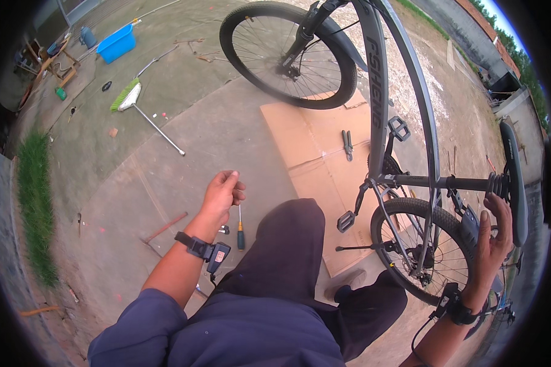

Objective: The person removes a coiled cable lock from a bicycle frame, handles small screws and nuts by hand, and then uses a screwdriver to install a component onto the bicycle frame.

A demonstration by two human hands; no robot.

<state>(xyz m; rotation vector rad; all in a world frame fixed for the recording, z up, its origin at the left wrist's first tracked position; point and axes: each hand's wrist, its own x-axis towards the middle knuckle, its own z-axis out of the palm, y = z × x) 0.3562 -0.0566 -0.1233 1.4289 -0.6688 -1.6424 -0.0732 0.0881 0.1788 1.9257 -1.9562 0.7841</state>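
Observation:
A dark grey mountain bicycle [373, 73] stands to my right, with its frame, wheels and pedals in view. My right hand [496, 235] is beside its black saddle [515, 177], fingers stretched and thumb apart, just below the ribbed part of the seat post [498, 183]. Whether the fingertips touch the saddle I cannot tell. My left hand [226, 191] is raised in front of my left knee, fingers curled in against the thumb; what they hold, if anything, is hidden. Below that hand lies a screwdriver [240, 240] with a dark green and orange handle.
Under the bicycle lies flattened cardboard [300, 137] with dark-handled pliers [347, 145] on it. A hammer-like tool [165, 227] rests on the ground at left. Farther off are a green-and-white broom [128, 96] and a blue tub [116, 44]. Grass [37, 208] grows along the left wall.

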